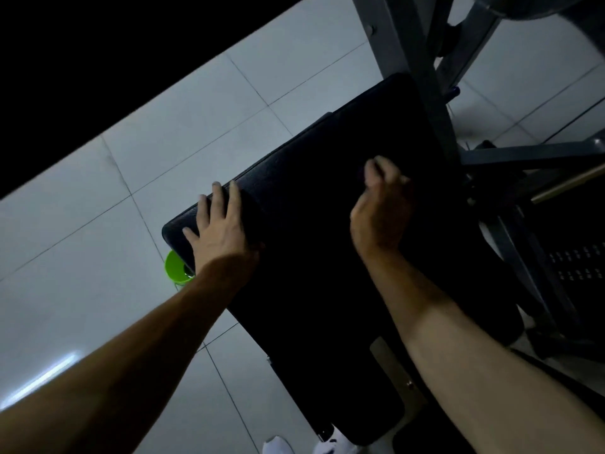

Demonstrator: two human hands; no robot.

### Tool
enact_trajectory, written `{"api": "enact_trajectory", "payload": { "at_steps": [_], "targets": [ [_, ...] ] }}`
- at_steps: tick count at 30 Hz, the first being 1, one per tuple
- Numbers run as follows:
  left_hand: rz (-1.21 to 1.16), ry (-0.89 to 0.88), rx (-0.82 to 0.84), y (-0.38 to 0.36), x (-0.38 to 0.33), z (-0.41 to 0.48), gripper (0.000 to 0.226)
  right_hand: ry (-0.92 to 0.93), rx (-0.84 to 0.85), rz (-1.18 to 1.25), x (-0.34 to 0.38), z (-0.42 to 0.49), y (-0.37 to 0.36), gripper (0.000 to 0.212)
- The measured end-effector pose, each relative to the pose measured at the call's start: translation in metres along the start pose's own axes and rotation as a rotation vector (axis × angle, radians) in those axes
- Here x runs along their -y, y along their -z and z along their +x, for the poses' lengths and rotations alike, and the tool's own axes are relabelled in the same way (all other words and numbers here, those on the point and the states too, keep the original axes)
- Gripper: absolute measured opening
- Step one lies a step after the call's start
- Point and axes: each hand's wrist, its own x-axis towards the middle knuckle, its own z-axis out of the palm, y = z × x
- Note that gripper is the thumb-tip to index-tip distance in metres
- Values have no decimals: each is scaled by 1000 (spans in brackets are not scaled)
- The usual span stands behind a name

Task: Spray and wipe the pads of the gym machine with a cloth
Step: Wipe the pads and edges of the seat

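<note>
Resting flat on one black pad (311, 198), the left hand (217, 231) spreads its fingers; the right hand (381, 208) curls, its hold unclear. One green bucket (174, 267) sits beneath.

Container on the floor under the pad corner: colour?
The container is bright green; head view.
</note>
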Motion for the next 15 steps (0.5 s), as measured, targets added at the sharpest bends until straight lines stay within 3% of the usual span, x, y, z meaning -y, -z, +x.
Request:
{"api": "enact_trajectory", "payload": {
  "at_steps": [4, 8, 10, 13, 15],
  "targets": [
    [71, -189, 29, -17, -4, -18, 89, 452, 176, 97, 13, -103, -19, 51],
    [104, -204, 81, -20, -9, -18, 80, 758, 324, 50, -11, -135, -12, 55],
    [123, -204, 82, -19, -12, -19, 83, 654, 225, 26, -32, -108, -8, 54],
    [103, -166, 75, -25, -24, -25, 95, 172, 7, 75, -68, -64, 11, 51],
    [82, -181, 56, -31, -36, -29, 103, -22, -41, 94, -72, -55, 17, 51]
  ]
}}
